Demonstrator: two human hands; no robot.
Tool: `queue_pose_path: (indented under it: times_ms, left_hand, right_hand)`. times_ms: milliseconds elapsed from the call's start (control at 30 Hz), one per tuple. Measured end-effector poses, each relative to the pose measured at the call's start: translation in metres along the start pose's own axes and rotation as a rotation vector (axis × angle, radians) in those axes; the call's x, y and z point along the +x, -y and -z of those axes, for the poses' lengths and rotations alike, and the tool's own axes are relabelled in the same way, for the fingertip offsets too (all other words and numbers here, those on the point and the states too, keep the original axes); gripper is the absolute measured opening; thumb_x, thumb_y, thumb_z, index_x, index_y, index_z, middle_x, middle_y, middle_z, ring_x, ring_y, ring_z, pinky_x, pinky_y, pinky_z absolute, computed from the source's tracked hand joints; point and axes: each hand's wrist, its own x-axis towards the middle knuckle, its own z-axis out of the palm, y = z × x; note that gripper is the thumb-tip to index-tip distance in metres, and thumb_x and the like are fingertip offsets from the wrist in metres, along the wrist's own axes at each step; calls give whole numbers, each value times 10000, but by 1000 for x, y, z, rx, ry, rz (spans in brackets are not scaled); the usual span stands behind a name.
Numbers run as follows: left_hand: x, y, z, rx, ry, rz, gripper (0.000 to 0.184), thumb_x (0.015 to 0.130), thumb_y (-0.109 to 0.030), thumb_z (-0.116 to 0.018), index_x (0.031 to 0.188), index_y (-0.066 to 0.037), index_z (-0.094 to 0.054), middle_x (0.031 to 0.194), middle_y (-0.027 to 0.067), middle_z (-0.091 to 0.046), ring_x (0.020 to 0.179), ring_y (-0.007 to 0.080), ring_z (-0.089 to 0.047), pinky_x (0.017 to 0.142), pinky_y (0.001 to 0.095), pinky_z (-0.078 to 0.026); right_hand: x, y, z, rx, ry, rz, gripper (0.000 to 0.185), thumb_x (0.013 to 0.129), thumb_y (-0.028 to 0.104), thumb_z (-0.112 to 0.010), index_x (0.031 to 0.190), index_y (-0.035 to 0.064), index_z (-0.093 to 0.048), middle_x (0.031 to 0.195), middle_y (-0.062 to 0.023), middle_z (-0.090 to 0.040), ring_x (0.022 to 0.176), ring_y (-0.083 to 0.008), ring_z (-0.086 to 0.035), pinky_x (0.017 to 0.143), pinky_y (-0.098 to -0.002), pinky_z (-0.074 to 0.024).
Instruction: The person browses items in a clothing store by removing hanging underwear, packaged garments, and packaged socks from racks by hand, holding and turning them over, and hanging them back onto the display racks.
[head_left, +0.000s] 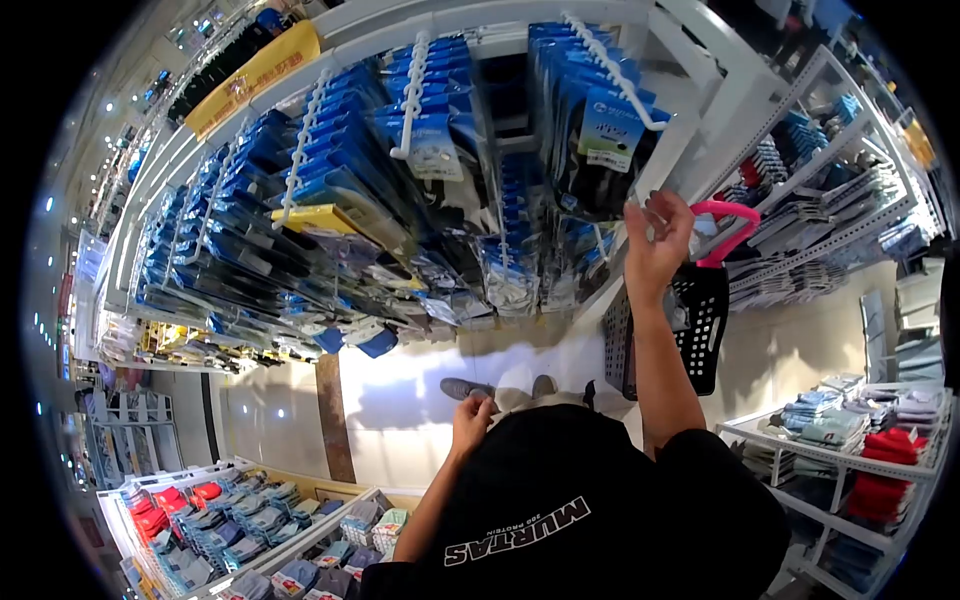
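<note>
My right hand [658,232] is raised with its fingers apart and slightly bent. It is beside a row of blue-topped clear packets [605,135] on a white display hook [625,85], and I see nothing in it. A black perforated shopping basket [703,335] with a pink handle [738,230] appears behind my right forearm; whether the arm carries it I cannot tell. Low in front of my black shirt, my left hand [472,420] has its fingers curled together. What it holds, if anything, is too small to make out.
A white rack [690,160] stands ahead, with several hooks full of hanging packets [345,150]. Shelves of folded goods [880,455] are at the lower right, and a bin of packed goods [225,525] is at the lower left. Another shelf unit [830,170] stands beyond the basket.
</note>
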Motion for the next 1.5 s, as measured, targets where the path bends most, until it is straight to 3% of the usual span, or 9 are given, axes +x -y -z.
queue_pose_path:
  times_ms: [133, 300, 567, 800, 967, 1100, 1200, 1433, 1500]
  left_hand:
    - [8, 4, -15, 12, 59, -55, 273, 938, -230, -618, 940, 43, -633, 795, 93, -671, 653, 141, -612, 596, 288, -508]
    - [32, -11, -27, -93, 56, -111, 311, 931, -259, -623, 995, 45, -642, 810, 105, -683, 659, 151, -626, 620, 289, -503]
    - [21, -74, -30, -101, 43, -132, 286, 932, -239, -625, 1002, 38, -638, 808, 94, -678, 671, 135, -617, 637, 277, -497]
    - [-6, -137, -25, -298, 240, -177, 249, 965, -225, -612, 1027, 16, -624, 885, 51, -666, 754, 109, -604, 720, 256, -492]
    - [-13, -202, -20, -355, 307, -364, 259, 976, -207, -583, 1075, 31, -612, 976, 95, -674, 874, 154, -634, 798, 289, -500]
    - [-11, -205, -23, -391, 354, -445, 292, 988, -233, -563, 1109, 28, -608, 1000, 101, -674, 907, 163, -632, 817, 304, -497]
    - [-13, -192, -25, -465, 320, -418, 326, 1000, -267, -544, 1131, 25, -605, 1016, 81, -663, 930, 152, -617, 836, 315, -488]
    - [-18, -164, -23, -547, 293, -308, 500, 923, -240, -656, 1312, 9, -463, 1255, 88, -562, 1200, 172, -483, 1025, 322, -381]
    - [-23, -176, -19, -570, 341, -242, 495, 911, -203, -670, 1304, 9, -456, 1143, 124, -619, 874, 185, -645, 726, 288, -538]
  right_hand:
    - [7, -7, -1, 119, 196, -248, 340, 805, 137, -805, 1005, 27, -552, 844, 26, -544, 760, -64, -523, 690, -205, -436]
    - [9, 1, -2, -46, 401, -332, 297, 856, 172, -760, 739, 46, -519, 675, 91, -403, 647, -20, -350, 554, -213, -280]
    - [-9, 10, 34, 211, 423, -345, 109, 914, 80, -667, 987, 23, -611, 775, 75, -527, 668, -2, -406, 593, -180, -311]
    - [-20, 48, 65, 453, 599, -414, 286, 924, 99, -656, 1177, -18, -593, 1142, -61, -646, 1034, -130, -584, 929, -273, -425]
    - [-26, 52, 70, 548, 578, -453, 242, 918, 107, -670, 1118, -14, -608, 1039, -50, -666, 863, -74, -587, 765, -211, -453]
    - [-36, 54, 72, 383, 738, -502, 178, 909, 57, -666, 1065, -14, -615, 974, -1, -627, 879, -50, -551, 767, -205, -442]
    - [-56, 47, 62, 393, 843, -789, 163, 912, 46, -659, 1061, -11, -621, 984, 4, -625, 881, -50, -549, 765, -203, -443]
    - [-165, 15, 55, 486, 905, -1445, 345, 989, 407, -528, 1018, 78, -624, 858, -18, -623, 678, -98, -574, 653, -260, -497]
    - [-177, 26, 52, 607, 945, -1680, 400, 978, 442, -513, 1039, 59, -610, 840, -71, -615, 634, -162, -586, 626, -307, -525]
